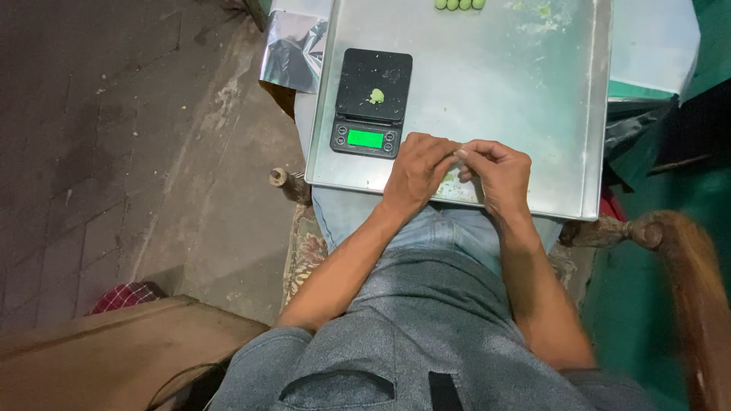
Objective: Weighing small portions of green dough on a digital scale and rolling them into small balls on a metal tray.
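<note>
2 hands meeting fingertip to fingertip over the near edge of a metal tray (533, 114), left hand (415, 173) and right hand (499, 173) side by side, thumbs and forefingers pinched together at 1 spot. Between those fingertips, a small pale piece (457, 156), mostly hidden; kind and shape too small to tell. Both hands closed on it in a light pinch, neither one clearly doing more of the holding. Piece at the very midline, equally near to left and right, its long axis, if any, not readable from this view.

Just beneath and slightly beyond the fingertips, faint greenish smears on the tray floor.

Farther out, ahead of the left hand and a little to its outer side: 1 black digital scale (371, 103) with a lit green display facing the person, and 1 small green lump (376, 96) sitting on its platform, apart from both hands. Left hand plainly the nearer to it; right hand well apart, with the left hand between.

Farthest out, straight ahead of the pinch at the tray's far rim: a short row of about 4 green balls (460, 4), touching one another, row running left to right, cut off by the picture's top edge. More green crumbs ahead of the right hand near that far rim.
</note>
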